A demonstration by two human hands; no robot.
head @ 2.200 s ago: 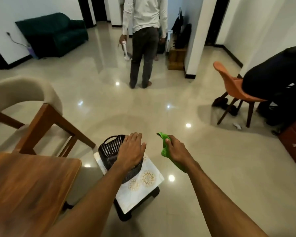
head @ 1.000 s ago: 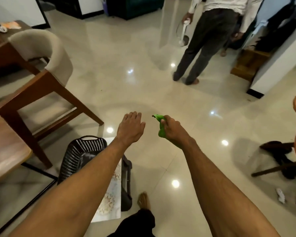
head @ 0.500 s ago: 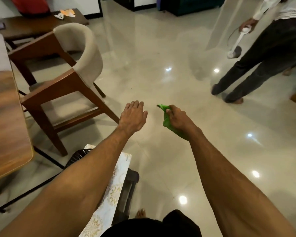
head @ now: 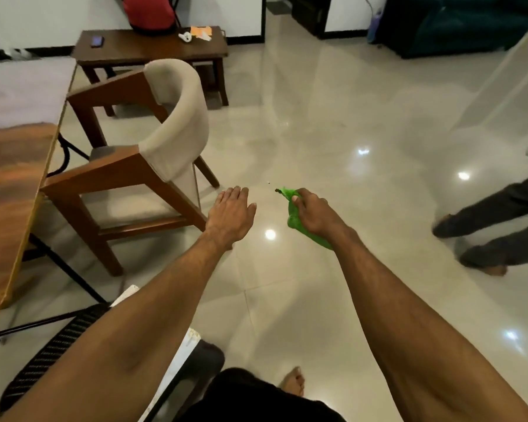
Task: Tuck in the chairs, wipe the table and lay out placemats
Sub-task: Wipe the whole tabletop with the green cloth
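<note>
Polished tile floor (head: 333, 123) now fills your view; you have turned from the basket toward the pulled-out armchair (head: 153, 141) beside the wooden surface (head: 9, 190). Left hand (head: 230, 213) released, reaching; right hand (head: 313, 213) clenched around the green cloth (head: 293, 219). Tucking comes first.

left hand (head: 230, 213): flat, palm down, empty | right hand (head: 313, 213): fisted, arms outstretched

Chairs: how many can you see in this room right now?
1. A wooden chair with a cream padded back stands pulled out beside the wooden table at left, ahead of the left hand. Others may stand out of view around the table.
</note>
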